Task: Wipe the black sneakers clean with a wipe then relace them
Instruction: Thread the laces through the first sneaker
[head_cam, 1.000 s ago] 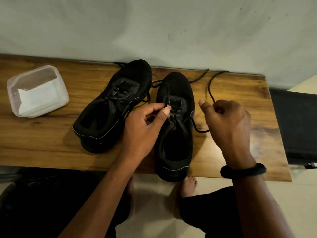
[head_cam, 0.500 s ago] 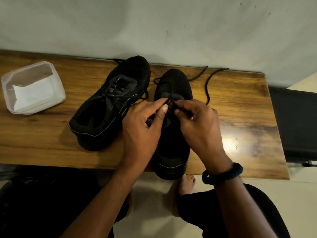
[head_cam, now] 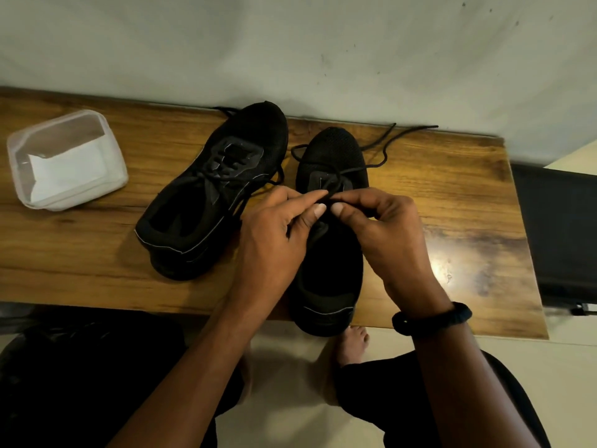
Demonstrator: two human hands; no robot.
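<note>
Two black sneakers stand on a wooden table (head_cam: pixel 452 195). The left sneaker (head_cam: pixel 213 192) lies angled, its toe toward the wall. The right sneaker (head_cam: pixel 329 156) points straight at the wall, its heel over the table's front edge. My left hand (head_cam: pixel 274 234) and my right hand (head_cam: pixel 381 227) meet over the right sneaker's tongue, both pinching its black lace (head_cam: pixel 381 156) between thumb and forefinger. The lace's loose ends trail off to the right along the wall. The hands hide the eyelets beneath them.
A clear plastic tub (head_cam: pixel 19 176) holding white wipes (head_cam: pixel 68 173) sits at the table's left end. A pale wall runs behind the table. A dark object (head_cam: pixel 562 234) stands to the right of the table. My bare foot (head_cam: pixel 352 344) shows below the front edge.
One second ago my right hand was out to the right, pulling the lace. It has since come in to meet my left hand over the tongue, where both have stayed.
</note>
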